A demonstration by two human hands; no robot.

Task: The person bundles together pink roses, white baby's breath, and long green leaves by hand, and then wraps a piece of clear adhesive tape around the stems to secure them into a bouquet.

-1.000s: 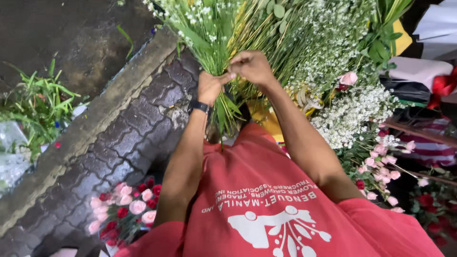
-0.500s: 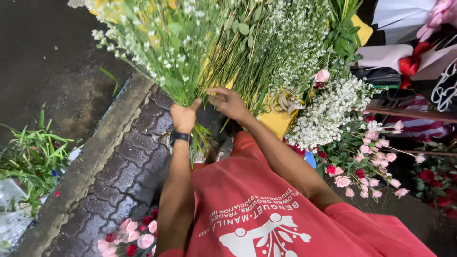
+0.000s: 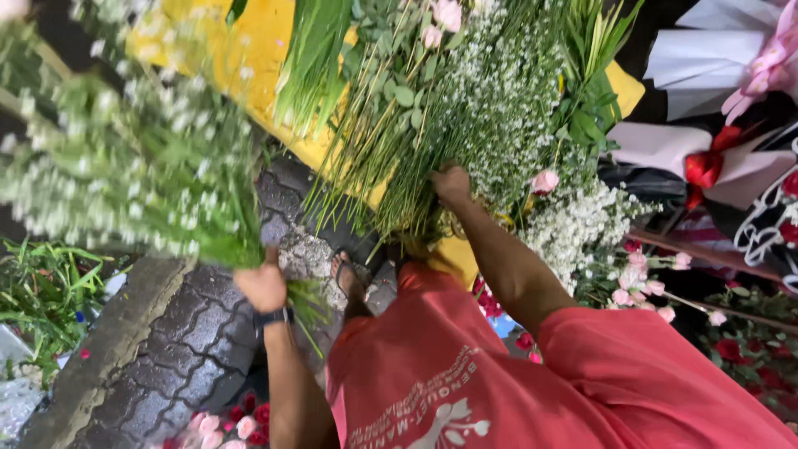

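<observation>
Sorting cut flowers at a street stall, mid-separation step as I read it. Left hand (image 3: 263,284) is closed around the stems of a bunch of small white flowers (image 3: 125,175), held out to the left over the paving, blurred, stem ends poking below the fist. A black watch (image 3: 273,317) sits on that wrist. Right hand (image 3: 451,185) is pushed into the standing mass of green stems and white filler flowers (image 3: 465,108); fingers are buried in the stems, so I cannot tell whether it grips anything or is spread.

Next move, by my judgement: the right hand needs to close on a clean group of stems and draw it out without dragging neighbours, since the stems are densely tangled.

Edges and room: yellow container (image 3: 249,58) behind the stems blocks the far side. Sandalled foot (image 3: 349,283) is just below the stem bases. Concrete curb (image 3: 108,341) runs diagonally at left, green trimmings (image 3: 41,291) beyond it. Pink roses (image 3: 640,278) and wrapped bouquets (image 3: 731,166) crowd the right side. Open space is only the cobbled paving (image 3: 183,349) between curb and knee, where the held bunch hangs.
</observation>
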